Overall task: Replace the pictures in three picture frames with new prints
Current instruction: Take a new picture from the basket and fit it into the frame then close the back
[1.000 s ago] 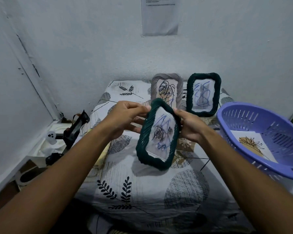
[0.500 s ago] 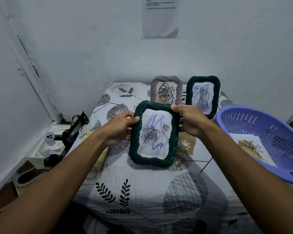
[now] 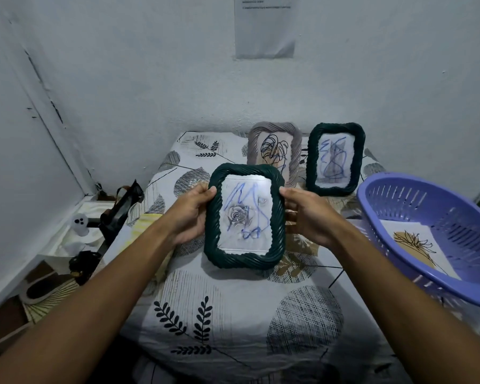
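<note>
Three picture frames in all: two dark green, one grey. One green frame point(image 3: 244, 221) up front, well left of the purple basket point(image 3: 399, 236). The grey frame point(image 3: 295, 151) and the other green frame point(image 3: 335, 159) behind, upright, also left of the basket. One basket. One print point(image 3: 416, 245) inside the basket. Two hands. One paper sheet point(image 3: 264, 26) on the wall, high above the basket.

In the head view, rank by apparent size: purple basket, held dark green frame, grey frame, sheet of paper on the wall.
1. Purple slotted plastic basket
2. Held dark green rope-edged frame, nearer the camera
3. Wall paper and grey rope-edged frame: too close to rank; both partly hidden.
</note>
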Available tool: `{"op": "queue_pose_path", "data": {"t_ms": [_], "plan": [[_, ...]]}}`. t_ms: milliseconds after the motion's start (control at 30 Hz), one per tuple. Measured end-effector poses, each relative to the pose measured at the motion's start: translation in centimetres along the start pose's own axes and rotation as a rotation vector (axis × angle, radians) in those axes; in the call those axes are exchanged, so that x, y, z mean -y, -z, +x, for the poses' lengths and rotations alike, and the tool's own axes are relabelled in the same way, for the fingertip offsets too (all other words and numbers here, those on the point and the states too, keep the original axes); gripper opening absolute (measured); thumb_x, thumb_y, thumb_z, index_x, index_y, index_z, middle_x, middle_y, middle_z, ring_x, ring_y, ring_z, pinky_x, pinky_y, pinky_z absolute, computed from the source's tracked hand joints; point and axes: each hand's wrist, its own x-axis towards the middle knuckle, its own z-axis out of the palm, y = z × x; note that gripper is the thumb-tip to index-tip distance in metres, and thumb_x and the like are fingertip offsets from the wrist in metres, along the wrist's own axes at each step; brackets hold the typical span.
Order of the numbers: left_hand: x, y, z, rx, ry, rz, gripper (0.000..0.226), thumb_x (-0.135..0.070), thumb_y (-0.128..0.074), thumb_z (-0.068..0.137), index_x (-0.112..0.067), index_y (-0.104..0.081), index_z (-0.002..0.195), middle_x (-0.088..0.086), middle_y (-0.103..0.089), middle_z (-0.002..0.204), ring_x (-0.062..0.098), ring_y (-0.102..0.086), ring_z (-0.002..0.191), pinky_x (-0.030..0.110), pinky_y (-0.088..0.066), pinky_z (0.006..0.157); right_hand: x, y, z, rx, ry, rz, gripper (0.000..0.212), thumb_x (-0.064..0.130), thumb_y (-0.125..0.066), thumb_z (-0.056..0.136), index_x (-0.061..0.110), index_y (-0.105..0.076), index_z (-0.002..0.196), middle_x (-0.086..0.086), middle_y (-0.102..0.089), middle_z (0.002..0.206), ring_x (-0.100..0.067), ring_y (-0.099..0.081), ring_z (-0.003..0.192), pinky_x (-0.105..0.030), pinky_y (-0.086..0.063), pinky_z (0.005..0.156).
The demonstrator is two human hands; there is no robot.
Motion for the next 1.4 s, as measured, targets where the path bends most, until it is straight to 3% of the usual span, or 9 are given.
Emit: {"op": "queue_pose_path", "data": {"t_ms": [367,600,833,1100,1233,1400], "plan": [[0.8,0.4,0.4,0.076,0.025,-0.048,0.041,-0.018,-0.052,0.087,-0.014,-0.041,0.127,0.016,-0.058,0.109,0.027,-0.058,0.096,0.044,-0.048,0.094,-1.5,0.1,-0.1,0.025,0.032,0.053,0.015,0.019,-0.048,0.099,0.01,-0.06,0.097,-0.007,-0.061,0.08,-0.019,-0.055,0.068,-0.03,-0.043,0.053],[1.1,0.5,0.5,0.105,0.014,-0.069,0.044,-0.022,-0.055,0.084,-0.012,-0.043,0.125,0.015,-0.06,0.11,0.025,-0.064,0.091,0.042,-0.052,0.088,-1.6,0.0,-0.3,0.035,0.071,0.053,0.016,0.02,-0.049,0.099,0.014,-0.061,0.091,-0.004,-0.062,0.08,-0.018,-0.058,0.068,-0.031,-0.047,0.058],[1.4,0.3,0.5,0.101,-0.02,-0.094,0.043,-0.025,-0.05,0.084,-0.005,-0.056,0.121,0.011,-0.071,0.1,0.023,-0.069,0.087,0.035,-0.057,0.077,-1.8,0.0,0.0,0.019,0.15,0.002,0.015,0.019,-0.05,0.098,0.013,-0.063,0.092,-0.008,-0.062,0.088,-0.024,-0.056,0.08,-0.036,-0.046,0.069],[2.1,0.7,1.0,0.07,-0.057,-0.042,0.035,-0.019,-0.053,0.089,-0.003,-0.05,0.12,0.014,-0.064,0.105,0.024,-0.063,0.093,0.037,-0.053,0.089,-2.6,0.4,0.0,-0.006,0.127,0.041,0.016,0.016,-0.047,0.098,0.012,-0.063,0.097,-0.007,-0.061,0.087,-0.023,-0.056,0.078,-0.033,-0.046,0.068],[2.2,1.1,1.0,0.061,-0.063,-0.004,0.037,-0.02,-0.055,0.089,-0.005,-0.047,0.122,0.014,-0.06,0.106,0.025,-0.057,0.097,0.041,-0.049,0.093,-2.7,0.5,-0.2,0.019,0.105,0.032,0.024,0.016,-0.048,0.098,0.02,-0.065,0.082,-0.003,-0.061,0.082,-0.02,-0.057,0.075,-0.033,-0.046,0.066],[1.8,1.2,0.4,0.02,-0.046,0.144,0.033,-0.026,-0.057,0.083,-0.009,-0.052,0.111,0.009,-0.06,0.098,0.023,-0.055,0.087,0.038,-0.046,0.076,-2.9,0.8,-0.4,0.044,0.104,0.025,0.025,0.016,-0.049,0.098,0.02,-0.063,0.078,0.0,-0.062,0.079,-0.017,-0.057,0.073,-0.032,-0.048,0.065]]}}
